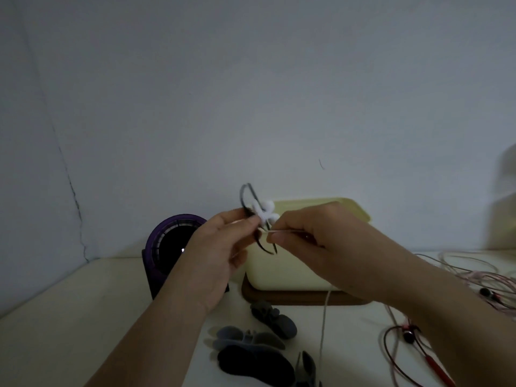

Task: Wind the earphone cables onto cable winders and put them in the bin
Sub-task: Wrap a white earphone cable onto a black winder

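Winding is under way: the left hand (223, 247) pinches a winder (265, 215) with white earbuds above the cream bin (282, 272), while the right hand (310, 236) pinches the pale cable (324, 325) trailing to the worktop (69, 317). Spare winders (251, 347) and red earphones (413, 339) lie unwound; the bin's contents are hidden

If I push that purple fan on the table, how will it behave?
The purple fan stands upright on a narrow base, so a high push would probably tip it. Pushed low, it likely slides on the smooth table. It looks fairly light.
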The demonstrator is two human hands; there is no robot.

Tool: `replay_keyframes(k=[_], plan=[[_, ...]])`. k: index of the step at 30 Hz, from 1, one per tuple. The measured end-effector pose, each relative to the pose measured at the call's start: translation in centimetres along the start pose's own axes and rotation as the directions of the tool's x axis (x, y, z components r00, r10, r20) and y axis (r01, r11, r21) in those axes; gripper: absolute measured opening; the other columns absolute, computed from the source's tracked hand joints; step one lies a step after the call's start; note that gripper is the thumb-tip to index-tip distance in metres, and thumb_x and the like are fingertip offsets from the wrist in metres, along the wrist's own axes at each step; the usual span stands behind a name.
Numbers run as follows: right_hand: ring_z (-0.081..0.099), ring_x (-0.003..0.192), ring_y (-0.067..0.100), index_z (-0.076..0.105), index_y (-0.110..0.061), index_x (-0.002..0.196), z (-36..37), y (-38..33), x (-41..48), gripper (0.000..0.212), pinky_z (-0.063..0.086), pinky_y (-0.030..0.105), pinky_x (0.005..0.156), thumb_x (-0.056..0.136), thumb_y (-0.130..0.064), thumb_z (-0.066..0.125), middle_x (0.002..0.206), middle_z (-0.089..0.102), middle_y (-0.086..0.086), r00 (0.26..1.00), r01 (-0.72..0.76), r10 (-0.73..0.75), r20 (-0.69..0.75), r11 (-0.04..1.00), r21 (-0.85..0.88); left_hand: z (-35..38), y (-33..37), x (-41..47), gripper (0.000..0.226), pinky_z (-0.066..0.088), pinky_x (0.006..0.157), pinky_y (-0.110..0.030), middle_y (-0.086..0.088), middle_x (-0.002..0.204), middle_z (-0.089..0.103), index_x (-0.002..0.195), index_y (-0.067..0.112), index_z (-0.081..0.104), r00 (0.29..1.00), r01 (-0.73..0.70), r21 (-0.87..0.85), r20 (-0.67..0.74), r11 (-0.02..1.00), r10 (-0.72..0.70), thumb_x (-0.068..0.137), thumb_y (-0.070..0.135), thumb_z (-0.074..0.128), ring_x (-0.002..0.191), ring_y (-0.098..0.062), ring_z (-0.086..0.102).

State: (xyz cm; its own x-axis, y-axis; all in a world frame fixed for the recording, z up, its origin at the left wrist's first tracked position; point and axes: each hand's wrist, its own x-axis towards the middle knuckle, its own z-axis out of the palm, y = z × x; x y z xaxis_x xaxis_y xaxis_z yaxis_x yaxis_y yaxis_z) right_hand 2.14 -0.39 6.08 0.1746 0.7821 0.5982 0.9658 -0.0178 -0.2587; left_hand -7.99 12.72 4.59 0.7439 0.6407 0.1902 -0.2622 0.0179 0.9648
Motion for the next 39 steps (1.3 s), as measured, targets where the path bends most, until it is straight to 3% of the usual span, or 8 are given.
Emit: replay_keyframes(k=[4,10,15,22,25,29,34,39], plan=[[0.046,0.049,0.004,0.064,-0.026,0.073,-1.4,0.2,0.0,0.025,0.035,0.015,0.049,0.093,-0.034,0.052,0.053,0.052,-0.017,1.000,-0.016,0.018,-0.026,0.998,0.065,0.7,-0.1,-0.5,0.044,0.044,0.061,-0.011,0.008,0.080,0.074,0.092,0.020,0.069,0.989,-0.129,0.264,0.107,0.956,0.104,0.052,0.038,0.073,0.072,0.001,0.066],[0.047,0.049,0.002,0.066,-0.030,0.073,-2.9,1.5,-0.2,0.008,0.036,0.011,0.050,0.081,-0.028,0.067,0.054,0.056,-0.014,0.988,-0.020,0.040,-0.147,0.990,0.137,0.4,-0.4,-0.6,0.030,0.052,0.074,-0.013,0.001,0.086,0.072,0.092,0.021,0.068,0.964,-0.228,0.405,0.224,0.886,0.146,0.065,0.032,0.074,0.076,-0.004,0.067],[0.049,0.054,0.023,0.066,-0.023,0.071,-2.8,2.7,0.0,0.025,0.039,0.024,0.051,0.065,-0.046,0.070,0.064,0.063,0.007,0.976,-0.007,0.063,-0.207,0.966,0.258,0.6,0.0,-0.9,0.034,0.052,0.070,-0.013,0.000,0.088,0.072,0.093,0.019,0.068,0.944,-0.250,0.381,0.300,0.890,0.137,0.060,0.030,0.073,0.073,-0.003,0.066],[0.034,0.051,0.013,0.071,-0.024,0.070,-3.0,4.5,0.1,0.041,0.031,0.021,0.050,0.061,-0.064,0.073,0.053,0.047,-0.001,0.991,-0.026,0.098,-0.087,0.800,0.600,-0.1,0.9,-1.2,0.025,0.056,0.083,-0.024,0.002,0.097,0.074,0.092,0.030,0.073,0.892,-0.311,0.346,0.428,0.885,0.146,0.069,0.027,0.082,0.093,-0.015,0.070],[0.042,0.052,0.015,0.068,-0.025,0.064,-1.6,4.0,0.2,0.027,0.037,0.019,0.053,0.065,-0.050,0.077,0.055,0.051,-0.005,0.996,-0.064,0.088,0.005,0.681,0.730,0.3,1.6,-2.0,0.031,0.054,0.089,-0.032,0.000,0.102,0.073,0.095,0.028,0.075,0.823,-0.295,0.151,0.541,0.944,0.171,0.065,0.024,0.081,0.098,-0.018,0.067],[0.035,0.049,0.010,0.066,-0.017,0.060,1.2,1.9,0.6,0.034,0.028,0.023,0.050,0.093,-0.014,0.055,0.051,0.044,-0.005,0.990,-0.092,0.140,0.000,0.649,0.755,0.8,2.3,-2.0,0.039,0.053,0.074,-0.022,-0.005,0.103,0.074,0.100,0.019,0.074,0.907,-0.164,-0.103,0.374,0.981,0.191,0.062,0.019,0.082,0.087,-0.012,0.069],[0.037,0.051,0.007,0.070,-0.026,0.085,1.3,1.4,0.5,0.023,0.031,0.019,0.050,0.094,-0.032,0.049,0.052,0.045,-0.012,0.987,-0.158,0.153,0.046,0.888,0.431,-0.2,1.9,-0.8,0.050,0.046,0.061,-0.014,-0.006,0.118,0.069,0.121,0.014,0.064,0.992,-0.094,-0.246,0.057,0.965,0.112,0.072,0.023,0.063,0.081,-0.003,0.067],[0.046,0.053,0.001,0.070,-0.026,0.094,0.1,0.5,0.2,0.021,0.037,0.012,0.054,0.094,-0.034,0.051,0.056,0.051,-0.023,0.988,-0.125,0.107,0.109,0.976,0.176,-0.7,1.2,-0.3,0.048,0.038,0.050,-0.012,-0.008,0.116,0.070,0.118,0.014,0.067,0.997,-0.072,-0.142,0.013,0.987,0.074,0.072,0.025,0.064,0.083,-0.003,0.064]])
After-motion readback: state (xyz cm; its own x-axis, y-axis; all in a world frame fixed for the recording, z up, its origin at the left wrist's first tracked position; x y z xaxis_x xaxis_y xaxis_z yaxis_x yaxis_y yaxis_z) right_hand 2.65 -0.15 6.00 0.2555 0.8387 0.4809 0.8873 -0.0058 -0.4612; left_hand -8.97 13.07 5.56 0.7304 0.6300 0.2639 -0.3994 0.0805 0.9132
